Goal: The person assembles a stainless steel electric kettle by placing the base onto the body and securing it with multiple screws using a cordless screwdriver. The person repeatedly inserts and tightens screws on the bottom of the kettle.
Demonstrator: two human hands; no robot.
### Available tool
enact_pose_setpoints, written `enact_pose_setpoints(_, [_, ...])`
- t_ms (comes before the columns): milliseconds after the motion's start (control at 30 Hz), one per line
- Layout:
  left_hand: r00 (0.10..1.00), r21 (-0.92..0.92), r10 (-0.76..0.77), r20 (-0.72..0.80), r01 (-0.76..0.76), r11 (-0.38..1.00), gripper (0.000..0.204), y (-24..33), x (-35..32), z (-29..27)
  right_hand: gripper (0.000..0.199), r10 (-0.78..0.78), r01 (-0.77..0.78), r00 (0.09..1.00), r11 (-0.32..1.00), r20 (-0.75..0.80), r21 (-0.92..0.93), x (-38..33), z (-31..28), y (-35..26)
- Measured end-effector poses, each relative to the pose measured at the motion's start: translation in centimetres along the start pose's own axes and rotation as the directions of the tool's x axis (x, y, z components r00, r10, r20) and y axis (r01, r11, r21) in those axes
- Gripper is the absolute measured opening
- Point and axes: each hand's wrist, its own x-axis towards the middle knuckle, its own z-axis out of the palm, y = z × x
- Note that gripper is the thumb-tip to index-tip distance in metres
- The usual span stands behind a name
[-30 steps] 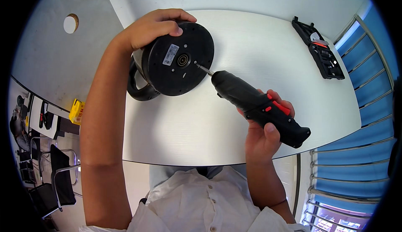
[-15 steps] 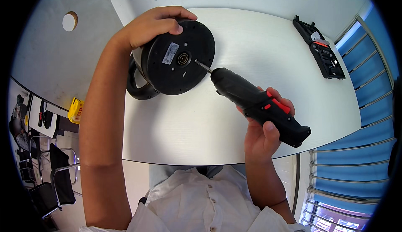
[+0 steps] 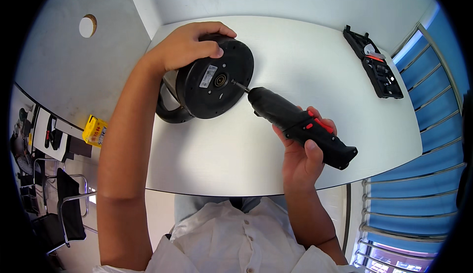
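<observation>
An electric kettle (image 3: pixel 209 103) is tipped on its side on the white table, its round black underside turned to the right and toward me. On that underside are a ringed centre socket, a pale label and a few small screws. My left hand (image 3: pixel 189 46) clasps the kettle's upper rim, the thumb lying across the underside. In my right hand (image 3: pixel 301 167) is a black cordless screwdriver (image 3: pixel 283 113) with red buttons. Its bit meets the underside at a screw spot right of the socket. The kettle's dark handle (image 3: pixel 172 115) shows at the left, partly behind the body.
An open black tool case (image 3: pixel 377 66) with bits lies at the table's far right. Metal railings (image 3: pixel 414 196) run along the right side. Left of my arm are a yellow package (image 3: pixel 94 131) and a black chair (image 3: pixel 71 206). A wall borders the table's far edge.
The kettle, with my left hand on it, appears slightly lower and to the right. The screwdriver's rear end has shifted a little left, its bit still at the underside.
</observation>
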Motion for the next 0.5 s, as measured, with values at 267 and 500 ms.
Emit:
enact_pose_setpoints(267, [0.999, 0.057, 0.015, -0.031, -0.013, 0.998, 0.054, 0.4, -0.1, 0.3, 0.053, -0.009, 0.011, 0.999, 0.999, -0.053, 0.041, -1.2, 0.4, 0.6])
enact_pose_setpoints(500, [0.999, 0.084, 0.002, -0.041, 0.001, 0.996, 0.057, 0.3, 0.1, 0.4, 0.053, -0.073, 0.073, 0.997, 0.997, 0.016, -0.003, -1.4, 0.4, 0.8])
